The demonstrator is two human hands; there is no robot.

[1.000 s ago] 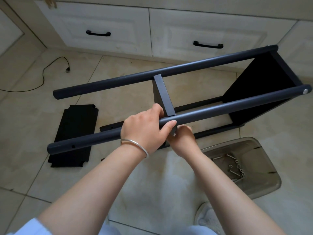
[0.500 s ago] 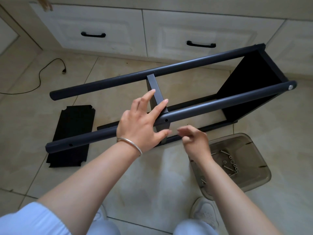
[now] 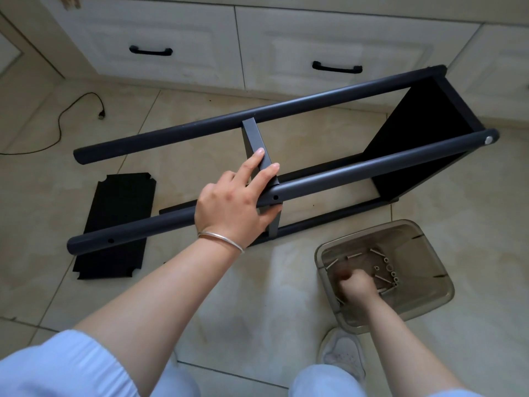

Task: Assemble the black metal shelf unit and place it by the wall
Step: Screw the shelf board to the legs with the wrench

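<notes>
The black shelf unit lies on its side on the tiled floor, its near pole (image 3: 372,170) and far pole (image 3: 286,107) running left to right. A black end panel (image 3: 423,138) is fixed at the right end. A middle shelf panel (image 3: 252,133) spans the poles. My left hand (image 3: 237,202) holds the near pole at that joint, fingers straight along the panel's edge and thumb hooked under the pole. My right hand (image 3: 355,285) is down in the clear plastic tray (image 3: 429,305), fingers curled among several screws (image 3: 386,270); it is blurred, so I cannot tell whether it holds one.
A loose black shelf panel (image 3: 120,219) lies flat on the floor at the left, partly under the near pole. White cabinet drawers (image 3: 171,38) with black handles stand just behind the unit. A black cable (image 3: 60,124) trails at far left. My shoe (image 3: 343,356) is beside the tray.
My right hand left the joint under the near pole and dropped into the tray of screws. My left hand loosened its grasp and now lies with fingers spread along the middle panel.
</notes>
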